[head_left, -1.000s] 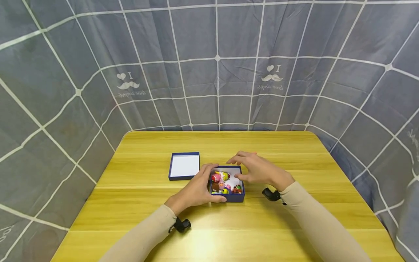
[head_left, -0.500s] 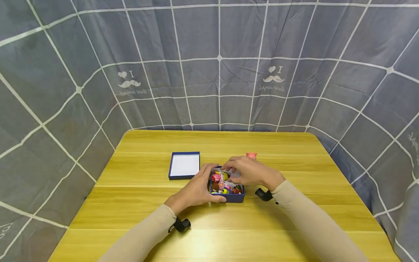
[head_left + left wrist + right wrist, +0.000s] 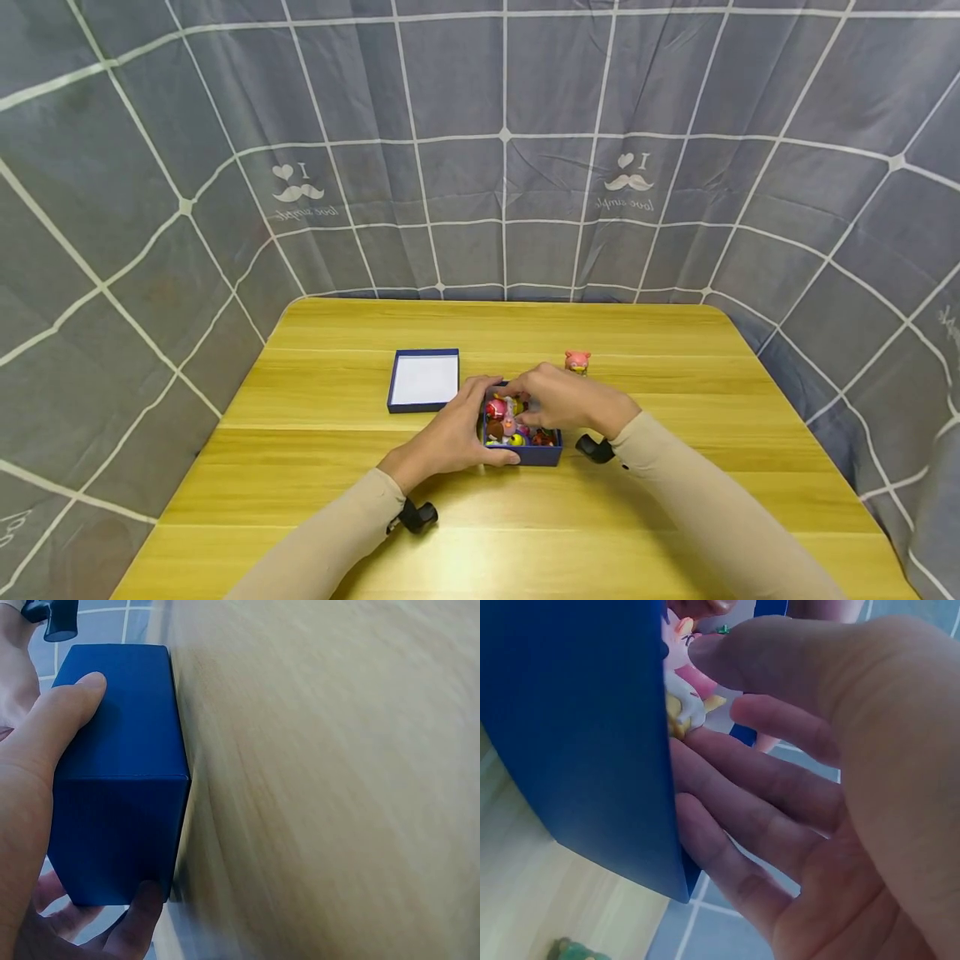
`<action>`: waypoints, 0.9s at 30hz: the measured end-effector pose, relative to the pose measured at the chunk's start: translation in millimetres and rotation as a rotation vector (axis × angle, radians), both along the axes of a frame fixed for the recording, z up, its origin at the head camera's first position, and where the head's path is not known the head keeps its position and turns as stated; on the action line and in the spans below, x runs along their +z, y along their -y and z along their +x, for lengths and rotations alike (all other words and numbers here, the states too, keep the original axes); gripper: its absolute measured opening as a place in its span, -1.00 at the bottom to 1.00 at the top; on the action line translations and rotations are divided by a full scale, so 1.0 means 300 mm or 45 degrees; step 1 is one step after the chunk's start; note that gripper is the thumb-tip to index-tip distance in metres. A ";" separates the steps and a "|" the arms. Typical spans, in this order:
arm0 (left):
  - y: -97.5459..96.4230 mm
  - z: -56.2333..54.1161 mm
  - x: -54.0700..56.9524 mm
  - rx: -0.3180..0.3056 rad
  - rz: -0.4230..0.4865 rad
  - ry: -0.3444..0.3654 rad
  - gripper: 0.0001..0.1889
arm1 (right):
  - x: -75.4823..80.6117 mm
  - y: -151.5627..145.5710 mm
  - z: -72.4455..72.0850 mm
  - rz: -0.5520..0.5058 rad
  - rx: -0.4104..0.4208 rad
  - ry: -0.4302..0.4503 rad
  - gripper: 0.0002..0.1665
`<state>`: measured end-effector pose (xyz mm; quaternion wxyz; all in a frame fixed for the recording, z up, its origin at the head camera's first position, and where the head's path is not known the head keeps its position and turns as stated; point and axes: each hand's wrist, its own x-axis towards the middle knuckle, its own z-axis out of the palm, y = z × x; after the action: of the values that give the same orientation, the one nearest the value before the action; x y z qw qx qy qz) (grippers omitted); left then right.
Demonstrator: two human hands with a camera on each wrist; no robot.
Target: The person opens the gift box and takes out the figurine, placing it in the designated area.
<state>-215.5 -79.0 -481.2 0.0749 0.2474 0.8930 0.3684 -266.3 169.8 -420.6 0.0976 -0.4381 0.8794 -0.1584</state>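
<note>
An uncovered dark blue box (image 3: 538, 456) holds several small colourful toy figurines (image 3: 496, 409). My left hand (image 3: 457, 429) grips the box from its left, thumb on the near wall and fingers at the far side. In the left wrist view, the same thumb lies along the blue wall of the box (image 3: 124, 750). My right hand (image 3: 566, 400) reaches over the right rim into the box. In the right wrist view, its thumb overlaps a pink figurine (image 3: 676, 649), while its spread fingers come up to a white-and-yellow figurine (image 3: 688, 712).
Left of the box lies a shallow blue lid (image 3: 423, 379), white inside facing up. A pink figurine (image 3: 577, 361) stands on the wooden table (image 3: 480, 533) behind my right hand. Grey checked curtains (image 3: 465, 183) surround the table. Something small and green (image 3: 574, 950) shows at the bottom of the right wrist view.
My right hand has moved left and deeper into the box, uncovering the pink figurine standing behind it. The left hand keeps its hold on the box.
</note>
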 end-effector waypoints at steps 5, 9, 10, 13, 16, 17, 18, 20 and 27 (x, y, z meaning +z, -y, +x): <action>-0.005 -0.001 -0.002 -0.003 -0.005 -0.012 0.33 | -0.001 0.005 0.003 0.001 -0.011 -0.006 -0.47; -0.006 -0.003 -0.001 0.001 -0.015 -0.025 0.33 | 0.001 0.006 0.004 0.031 -0.011 -0.058 -0.53; -0.006 -0.003 -0.001 0.001 -0.016 -0.029 0.33 | -0.001 0.005 0.004 0.039 -0.009 -0.068 -0.53; -0.004 -0.003 -0.002 -0.004 -0.024 -0.046 0.32 | -0.003 0.003 0.004 0.052 0.002 -0.071 -0.62; -0.002 -0.004 -0.003 -0.007 -0.021 -0.058 0.32 | -0.007 0.000 0.004 0.058 0.005 -0.056 -0.73; -0.001 -0.004 -0.003 -0.008 -0.018 -0.061 0.32 | -0.006 0.000 0.005 0.056 0.000 -0.046 -0.75; -0.001 -0.004 -0.003 -0.007 -0.018 -0.059 0.32 | -0.007 0.000 0.005 0.056 -0.005 -0.037 -0.75; -0.001 -0.004 -0.003 -0.005 -0.019 -0.052 0.32 | -0.009 0.000 0.005 0.050 -0.007 -0.030 -0.73; -0.001 0.000 0.000 0.004 -0.022 -0.019 0.33 | -0.012 0.006 -0.008 -0.016 -0.015 0.053 -0.65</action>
<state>-215.7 -78.8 -481.2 0.0698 0.2479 0.8971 0.3590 -268.9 168.1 -424.1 0.1121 -0.4301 0.8788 -0.1737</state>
